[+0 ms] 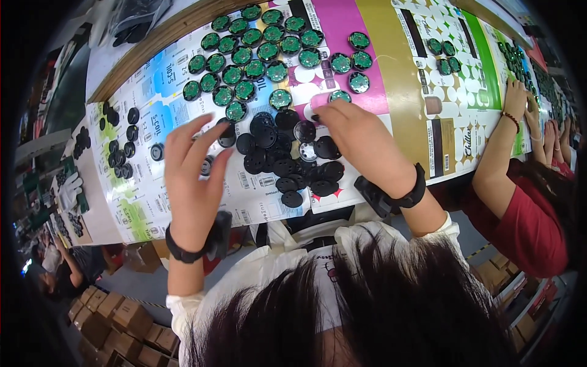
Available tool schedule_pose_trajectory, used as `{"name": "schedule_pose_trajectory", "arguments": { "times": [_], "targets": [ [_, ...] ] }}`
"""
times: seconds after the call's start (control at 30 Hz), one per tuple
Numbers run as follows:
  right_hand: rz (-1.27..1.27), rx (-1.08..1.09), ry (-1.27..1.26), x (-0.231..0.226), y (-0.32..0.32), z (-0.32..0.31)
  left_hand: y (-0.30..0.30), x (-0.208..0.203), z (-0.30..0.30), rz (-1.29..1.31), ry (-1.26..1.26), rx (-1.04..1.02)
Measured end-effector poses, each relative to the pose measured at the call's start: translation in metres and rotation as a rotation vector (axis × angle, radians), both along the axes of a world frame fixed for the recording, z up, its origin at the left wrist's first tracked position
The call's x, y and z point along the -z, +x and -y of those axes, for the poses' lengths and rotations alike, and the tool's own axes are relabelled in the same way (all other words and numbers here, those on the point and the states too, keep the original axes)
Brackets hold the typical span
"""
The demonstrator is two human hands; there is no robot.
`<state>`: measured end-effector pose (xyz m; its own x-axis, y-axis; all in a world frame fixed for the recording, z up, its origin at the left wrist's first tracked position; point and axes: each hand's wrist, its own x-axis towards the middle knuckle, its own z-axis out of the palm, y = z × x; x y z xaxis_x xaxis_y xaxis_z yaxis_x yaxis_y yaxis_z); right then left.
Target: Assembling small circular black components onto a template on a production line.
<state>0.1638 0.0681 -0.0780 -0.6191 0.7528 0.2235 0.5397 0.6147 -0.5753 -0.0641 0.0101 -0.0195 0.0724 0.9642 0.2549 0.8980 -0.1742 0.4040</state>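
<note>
My left hand (194,171) hovers over the near part of the table with its fingers spread. A black round cap (226,137) shows beside its index fingertip and thumb; I see no firm grip on it. To the right, my right hand (358,137) has its fingers drawn together, with a small dark spot at the tips that I cannot make out. Between both hands lies a heap of black round discs with holes (266,137), among them a silvery disc (307,151). Beyond them, many black round housings with green circuit boards (252,38) are spread in rows.
Printed cardboard sheets (400,79) cover the table, with a wooden edge (131,64) at the far left. More black round parts (122,150) lie left. At right, a co-worker's arm (504,147) reaches in near other green boards (445,56). Cartons (125,315) are stacked below left.
</note>
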Motion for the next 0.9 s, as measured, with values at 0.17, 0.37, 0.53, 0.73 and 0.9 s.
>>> {"name": "schedule_pose_trajectory", "arguments": {
  "times": [0.17,0.37,0.53,0.73,0.9],
  "targets": [
    [-0.104,0.137,-0.168,-0.015,0.004,0.005,0.028,0.016,-0.047,-0.042,0.029,0.187],
    [-0.220,0.222,-0.232,-0.026,0.024,0.004,0.034,0.022,-0.062,-0.105,-0.060,0.117],
    [-0.179,0.234,-0.086,-0.025,0.022,0.012,0.041,-0.002,-0.032,-0.168,-0.120,0.078],
    [-0.193,0.332,-0.016,-0.029,0.021,0.020,0.029,-0.003,0.042,0.206,-0.149,0.078],
    [-0.381,0.414,-0.260,-0.032,0.007,0.021,-0.016,0.009,0.056,0.143,-0.120,-0.122]
  ]
}}
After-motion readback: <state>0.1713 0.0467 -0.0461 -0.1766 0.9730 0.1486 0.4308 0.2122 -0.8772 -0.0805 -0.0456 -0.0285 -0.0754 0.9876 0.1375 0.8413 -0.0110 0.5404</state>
